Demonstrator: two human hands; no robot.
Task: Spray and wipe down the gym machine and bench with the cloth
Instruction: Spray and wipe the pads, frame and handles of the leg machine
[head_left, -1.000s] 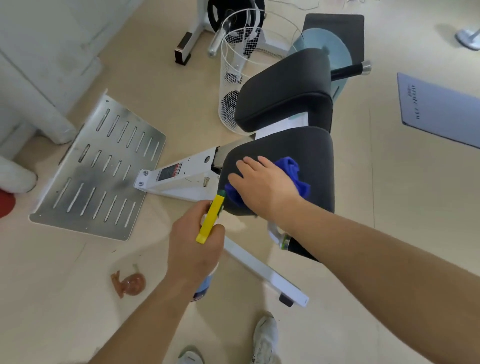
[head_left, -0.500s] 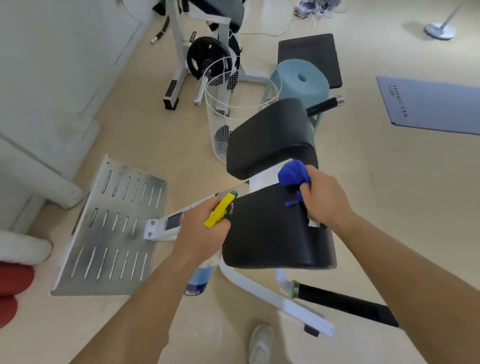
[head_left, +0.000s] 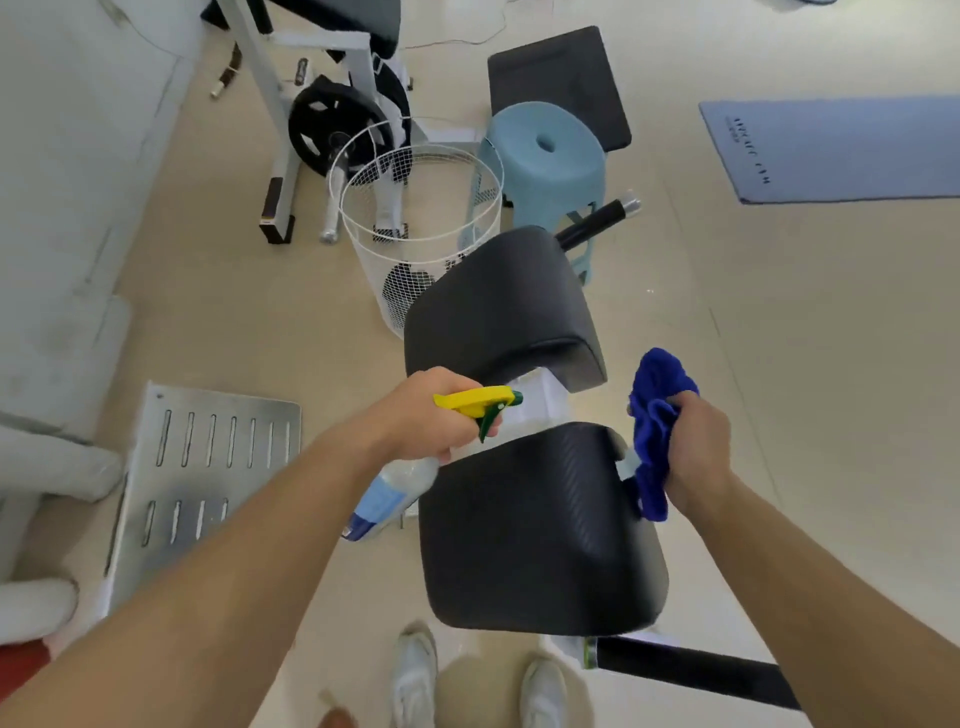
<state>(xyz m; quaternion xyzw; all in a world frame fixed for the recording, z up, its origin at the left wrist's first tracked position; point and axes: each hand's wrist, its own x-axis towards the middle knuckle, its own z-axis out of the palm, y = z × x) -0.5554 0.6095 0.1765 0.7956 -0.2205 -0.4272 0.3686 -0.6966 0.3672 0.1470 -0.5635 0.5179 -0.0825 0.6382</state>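
Note:
Two black pads belong to the gym machine: the near pad (head_left: 540, 530) sits in front of me and the far pad (head_left: 498, 301) stands just beyond it. My left hand (head_left: 426, 415) grips a spray bottle (head_left: 395, 483) with a yellow and green trigger head, its nozzle level with the gap between the pads. My right hand (head_left: 696, 447) holds a bunched blue cloth (head_left: 657, 415) off the near pad's right edge, apart from the pad's top. A black handle (head_left: 691, 670) juts out at the lower right.
A slotted metal footplate (head_left: 208, 467) lies on the floor to the left. Behind the pads stand a white wire basket (head_left: 415, 234), a light blue stool (head_left: 545, 161) and a white rack with a weight plate (head_left: 332, 124). A grey mat (head_left: 831, 150) lies at the right. My shoes (head_left: 415, 675) are below.
My right hand lifted the cloth off the near pad and drew it out to the pad's right side. My left hand raised the spray bottle toward the gap between the pads. The view tilted up.

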